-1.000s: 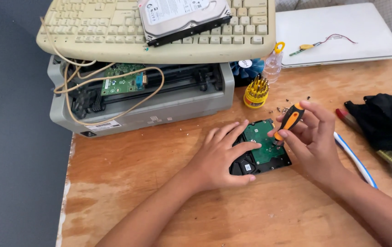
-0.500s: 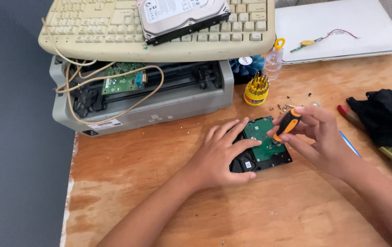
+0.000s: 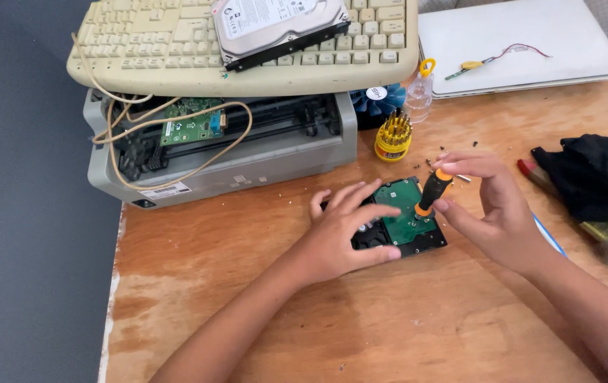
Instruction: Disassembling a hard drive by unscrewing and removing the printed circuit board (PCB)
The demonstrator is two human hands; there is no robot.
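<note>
Single head cam, looking steeply down & fwd at wooden table (image 3: 389,319), fairly close: both forearms enter from 6 o'clock, keyboard (image 3: 176,50) at 12, only one view, nothing shared.

The screwdriver (image 3: 432,191) is black with orange bands. The hard drive (image 3: 406,216) under it is black with a green board on top. The table (image 3: 389,319) is light brown wood. Far left, the keyboard (image 3: 176,50) is cream yellow. On the right lies a black cloth (image 3: 594,177).
</note>
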